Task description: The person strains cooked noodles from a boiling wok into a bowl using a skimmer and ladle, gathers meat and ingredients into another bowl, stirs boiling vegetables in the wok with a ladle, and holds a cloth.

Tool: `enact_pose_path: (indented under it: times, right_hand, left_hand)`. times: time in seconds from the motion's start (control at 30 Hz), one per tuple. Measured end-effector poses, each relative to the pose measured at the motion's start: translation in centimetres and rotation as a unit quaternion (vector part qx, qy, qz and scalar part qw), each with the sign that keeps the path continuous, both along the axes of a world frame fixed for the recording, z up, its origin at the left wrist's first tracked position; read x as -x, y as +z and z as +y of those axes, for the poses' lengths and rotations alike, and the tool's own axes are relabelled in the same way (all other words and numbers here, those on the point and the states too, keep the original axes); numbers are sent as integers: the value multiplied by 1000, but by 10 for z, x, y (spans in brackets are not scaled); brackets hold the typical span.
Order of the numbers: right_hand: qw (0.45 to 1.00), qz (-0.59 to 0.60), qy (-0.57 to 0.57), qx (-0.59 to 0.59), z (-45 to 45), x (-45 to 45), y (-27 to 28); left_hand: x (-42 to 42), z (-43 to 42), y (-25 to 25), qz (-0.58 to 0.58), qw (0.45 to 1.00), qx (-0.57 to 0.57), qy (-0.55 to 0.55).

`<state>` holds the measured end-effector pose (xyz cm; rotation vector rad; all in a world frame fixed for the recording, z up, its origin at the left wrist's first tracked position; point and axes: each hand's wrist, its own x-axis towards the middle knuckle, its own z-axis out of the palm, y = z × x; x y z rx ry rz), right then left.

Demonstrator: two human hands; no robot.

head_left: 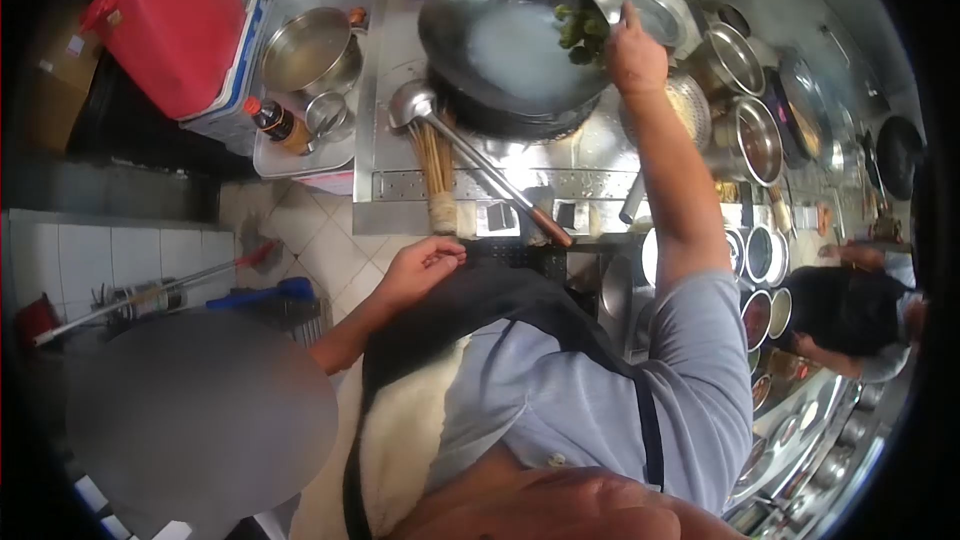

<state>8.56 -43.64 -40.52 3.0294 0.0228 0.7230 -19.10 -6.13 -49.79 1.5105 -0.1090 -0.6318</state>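
Observation:
At the right rim of a large wok, my right hand is closed round the edge of a small metal vessel, partly hidden by the hand. Dark green vegetables hang beside it over the cloudy liquid in the wok. My left hand is low by the stove's front edge, near my black apron, its fingers loosely curled but apart and empty. A long-handled ladle lies across the stovetop over a bamboo brush.
Left of the stove are a steel pot, a sauce bottle and a red bin. Steel pots, a strainer and seasoning containers line the right side. Another person stands at far right.

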Motion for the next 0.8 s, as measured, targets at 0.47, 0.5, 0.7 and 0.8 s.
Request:
enact_pose_path:
  times: [0.47, 0.5, 0.7, 0.8]
  right_hand:
    - [834, -58, -300, -460, -111, 205, -27]
    - [943, 0, -254, -215, -117, 269, -71]
    - [446, -337, -444, -701, -6, 523, -80]
    - [357, -508, -515, -591, 17, 621, -97]
  left_hand:
    - [-67, -52, 40, 34, 971, 82, -223]
    - [-71, -65, 45, 40, 956, 82, -280]
    - [-70, -176, 28, -89, 852, 132, -498]
    - [-36, -224, 40, 64, 831, 106, -542]
